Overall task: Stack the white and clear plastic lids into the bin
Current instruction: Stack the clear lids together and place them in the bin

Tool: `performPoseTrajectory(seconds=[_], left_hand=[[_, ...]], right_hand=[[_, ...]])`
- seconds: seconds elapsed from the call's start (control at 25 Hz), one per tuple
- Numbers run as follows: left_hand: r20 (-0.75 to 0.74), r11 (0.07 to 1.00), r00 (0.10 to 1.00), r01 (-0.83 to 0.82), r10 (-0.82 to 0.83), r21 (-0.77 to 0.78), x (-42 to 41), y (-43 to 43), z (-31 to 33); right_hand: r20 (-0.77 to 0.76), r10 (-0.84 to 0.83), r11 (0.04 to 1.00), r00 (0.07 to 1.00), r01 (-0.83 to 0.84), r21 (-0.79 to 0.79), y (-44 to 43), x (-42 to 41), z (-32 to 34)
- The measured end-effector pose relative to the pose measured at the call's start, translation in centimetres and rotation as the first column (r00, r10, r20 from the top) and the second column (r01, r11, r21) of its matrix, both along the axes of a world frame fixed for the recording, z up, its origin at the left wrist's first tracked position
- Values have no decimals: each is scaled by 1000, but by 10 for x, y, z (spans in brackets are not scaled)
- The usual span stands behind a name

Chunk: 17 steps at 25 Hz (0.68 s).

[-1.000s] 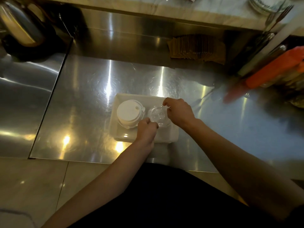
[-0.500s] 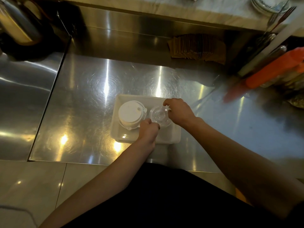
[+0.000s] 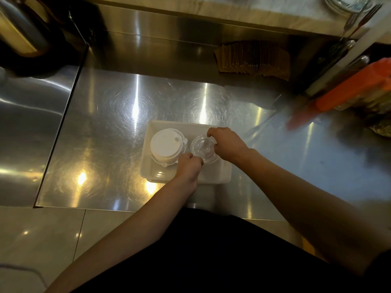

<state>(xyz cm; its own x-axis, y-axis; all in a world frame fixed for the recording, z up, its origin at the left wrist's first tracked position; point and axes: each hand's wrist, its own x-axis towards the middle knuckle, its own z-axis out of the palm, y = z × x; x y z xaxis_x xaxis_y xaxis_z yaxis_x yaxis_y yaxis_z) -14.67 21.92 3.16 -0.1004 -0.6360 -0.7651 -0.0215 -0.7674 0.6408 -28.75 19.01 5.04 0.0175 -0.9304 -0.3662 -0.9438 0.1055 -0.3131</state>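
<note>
— Where do we have room on the bench (image 3: 110,127)?

— The whole left and far stretch of the steel is bare; we could pass a hand there freely. Near the bin (image 3: 186,180), a bare strip too.

— And inside the bin?

— Crowded. The white lids (image 3: 165,145) fill its left half, the clear lids (image 3: 203,147) its right, and both hands, left (image 3: 189,168) and right (image 3: 227,144), close around the clear ones.

— What blocks the right?

— Orange packs (image 3: 357,89) and cutlery (image 3: 347,45) at far right; brown paper sleeves (image 3: 251,58) against the far wall; a kettle (image 3: 23,32) at far left.
</note>
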Motion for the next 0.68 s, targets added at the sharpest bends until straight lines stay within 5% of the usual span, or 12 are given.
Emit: performPoseTrajectory(seconds=[0.68], left_hand=[[44,1000,999,11,-10,-28,0,0,9]], right_hand=[[63,-54,998,997,54,-8,3,2,-1]])
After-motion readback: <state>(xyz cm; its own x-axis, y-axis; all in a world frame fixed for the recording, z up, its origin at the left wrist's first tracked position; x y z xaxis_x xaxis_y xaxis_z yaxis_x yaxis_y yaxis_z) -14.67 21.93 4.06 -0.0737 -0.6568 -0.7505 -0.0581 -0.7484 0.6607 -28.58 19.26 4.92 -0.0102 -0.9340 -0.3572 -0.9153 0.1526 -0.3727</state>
